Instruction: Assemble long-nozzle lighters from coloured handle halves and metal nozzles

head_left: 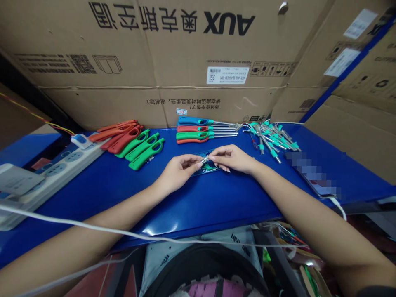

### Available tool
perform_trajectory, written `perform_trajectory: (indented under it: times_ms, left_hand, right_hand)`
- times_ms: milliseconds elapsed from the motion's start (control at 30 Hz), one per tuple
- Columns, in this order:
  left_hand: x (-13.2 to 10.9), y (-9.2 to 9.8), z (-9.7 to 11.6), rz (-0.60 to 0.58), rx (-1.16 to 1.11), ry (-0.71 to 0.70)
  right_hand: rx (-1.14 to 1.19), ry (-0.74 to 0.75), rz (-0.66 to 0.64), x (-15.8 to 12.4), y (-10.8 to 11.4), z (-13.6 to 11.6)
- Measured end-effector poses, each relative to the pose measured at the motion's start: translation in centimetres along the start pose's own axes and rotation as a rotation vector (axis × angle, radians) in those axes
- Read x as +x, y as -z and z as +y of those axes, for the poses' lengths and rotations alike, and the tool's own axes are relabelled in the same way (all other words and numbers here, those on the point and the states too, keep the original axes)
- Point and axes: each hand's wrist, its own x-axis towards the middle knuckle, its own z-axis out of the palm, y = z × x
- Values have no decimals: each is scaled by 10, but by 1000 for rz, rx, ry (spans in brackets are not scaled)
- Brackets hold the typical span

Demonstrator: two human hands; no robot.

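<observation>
My left hand point(179, 170) and my right hand point(232, 158) meet at the middle of the blue table point(102, 185), both pinching a small metal-tipped part point(205, 160) with teal plastic below it. Just behind lie assembled long lighters point(204, 130) in blue, red, green and orange with metal tubes. To the left lie red point(119, 133) and green lighter handles point(144, 147). A heap of teal-collared metal tubes point(272, 138) lies to the right of my hands.
A white power strip point(58, 169) sits at the left edge, and a white cable point(93, 227) crosses in front of my arms. Large cardboard boxes point(173, 53) wall in the back and right. A blurred flat object point(312, 171) lies at right.
</observation>
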Motion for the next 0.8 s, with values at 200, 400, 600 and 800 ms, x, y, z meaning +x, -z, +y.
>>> perform_trajectory:
  times_ms: [200, 400, 600, 800]
  left_hand:
    - [-1, -1, 2, -4, 11, -2]
    - [-1, -2, 0, 10, 2, 5]
    - [-1, -2, -2, 25, 4, 1]
    - [-1, -3, -4, 34, 11, -2]
  right_hand:
    - [11, -25, 23, 1, 0, 0]
    - [-7, -30, 51, 1, 0, 0]
    - [-29, -19, 45, 0, 1, 0]
    - [-39, -10, 39, 0, 1, 1]
